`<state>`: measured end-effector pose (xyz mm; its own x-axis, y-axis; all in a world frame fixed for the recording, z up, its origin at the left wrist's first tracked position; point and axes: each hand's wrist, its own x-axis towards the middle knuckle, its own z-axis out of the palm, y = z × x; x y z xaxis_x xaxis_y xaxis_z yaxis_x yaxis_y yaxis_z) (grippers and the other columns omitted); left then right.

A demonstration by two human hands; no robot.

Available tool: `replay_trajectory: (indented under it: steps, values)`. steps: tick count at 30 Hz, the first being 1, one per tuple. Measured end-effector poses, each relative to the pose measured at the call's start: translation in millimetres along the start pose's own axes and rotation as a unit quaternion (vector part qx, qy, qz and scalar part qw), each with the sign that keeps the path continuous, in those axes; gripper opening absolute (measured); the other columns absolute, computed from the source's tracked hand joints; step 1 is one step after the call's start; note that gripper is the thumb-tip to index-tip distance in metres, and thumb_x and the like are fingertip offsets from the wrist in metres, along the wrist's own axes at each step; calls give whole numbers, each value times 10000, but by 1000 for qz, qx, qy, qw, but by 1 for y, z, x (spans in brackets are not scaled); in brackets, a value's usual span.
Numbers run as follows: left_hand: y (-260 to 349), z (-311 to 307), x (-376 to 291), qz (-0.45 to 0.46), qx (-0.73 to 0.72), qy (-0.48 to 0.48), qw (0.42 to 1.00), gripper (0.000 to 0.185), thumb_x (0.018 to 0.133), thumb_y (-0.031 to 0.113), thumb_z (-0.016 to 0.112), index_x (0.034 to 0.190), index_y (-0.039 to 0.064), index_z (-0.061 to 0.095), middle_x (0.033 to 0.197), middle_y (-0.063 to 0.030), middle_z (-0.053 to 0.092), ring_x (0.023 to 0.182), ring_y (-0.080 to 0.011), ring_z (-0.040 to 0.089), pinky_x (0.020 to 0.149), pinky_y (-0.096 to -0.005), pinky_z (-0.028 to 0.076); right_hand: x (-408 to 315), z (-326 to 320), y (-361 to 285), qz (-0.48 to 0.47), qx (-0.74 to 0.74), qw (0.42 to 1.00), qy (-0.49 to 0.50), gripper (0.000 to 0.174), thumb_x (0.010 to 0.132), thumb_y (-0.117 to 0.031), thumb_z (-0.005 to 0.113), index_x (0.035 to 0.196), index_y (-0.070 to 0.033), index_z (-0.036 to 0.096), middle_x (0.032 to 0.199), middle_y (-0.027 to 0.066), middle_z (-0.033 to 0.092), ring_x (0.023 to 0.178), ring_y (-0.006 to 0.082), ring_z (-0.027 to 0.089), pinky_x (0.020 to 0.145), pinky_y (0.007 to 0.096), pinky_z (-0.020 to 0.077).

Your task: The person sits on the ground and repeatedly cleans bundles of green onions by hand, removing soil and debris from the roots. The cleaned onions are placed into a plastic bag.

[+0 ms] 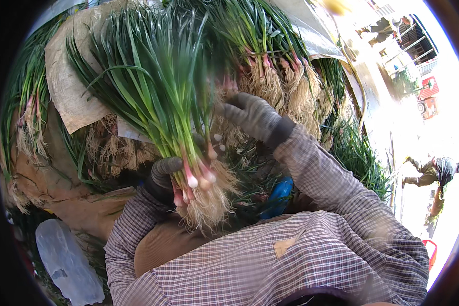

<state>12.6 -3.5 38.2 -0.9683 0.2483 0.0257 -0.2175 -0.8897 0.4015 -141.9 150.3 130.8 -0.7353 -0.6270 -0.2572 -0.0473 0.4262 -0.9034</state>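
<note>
A bunch of young green garlic [183, 126] spreads its long leaves away from me, with pinkish-white bulbs and pale, stringy roots towards my lap. My left hand [167, 168], in a grey striped glove, is closed around the stalks just above the bulbs. To the right of this bunch, my gloved right hand [254, 114] is at the roots of the piled garlic [267, 74]. Its fingertips are blurred and partly lost among stalks and roots, so whether they grip anything is unclear.
Tan sheeting [76, 69] partly covers the heap. More garlic [32, 103] hangs at the left. A blue object [278, 197] lies among leaf scraps by my knee, and a cloudy plastic container [67, 260] stands lower left. A bending person [436, 170] is far right, beyond loose greens [357, 153].
</note>
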Motion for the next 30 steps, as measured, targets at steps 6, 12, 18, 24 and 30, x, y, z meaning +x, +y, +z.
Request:
replay_trajectory:
  steps: [6,12,18,24,30]
  values:
    - [8,-4,0,-94,-23,-5,995,610,745,242,691,1214,-67,453,1108,-233,581,830,-297,666,652,-349,593,20,42,41,-108,-155,980,58,277,878,-189,636,1062,10,577,848,82,634,775,181,598,701,324,498]
    - [-4,-12,-4,-58,-86,-4,995,577,736,220,699,1208,-19,468,1115,-162,548,990,-318,609,778,-418,563,-6,34,61,61,316,943,-85,221,933,-194,535,1056,-12,560,751,15,579,571,132,527,506,259,445]
    - [-6,-20,-3,7,-175,-164,971,559,755,228,722,1236,63,490,1145,-98,494,1090,-262,476,904,-417,494,-1,25,62,109,598,783,-137,229,933,-97,488,1147,-28,529,771,30,568,580,107,528,455,240,438]
    - [-9,-18,-3,10,-176,-161,971,600,789,267,697,1289,51,444,1156,-112,469,1091,-268,467,893,-411,492,14,64,61,112,557,781,-258,250,929,-187,554,1139,-52,541,896,72,648,675,169,635,582,291,553]
    - [-5,-29,-8,-65,-264,-110,956,644,763,224,691,1298,-3,416,1256,-188,441,1151,-317,453,914,-451,486,0,59,42,138,459,874,-73,246,910,-212,598,1097,-54,568,744,35,600,617,136,596,544,258,520]
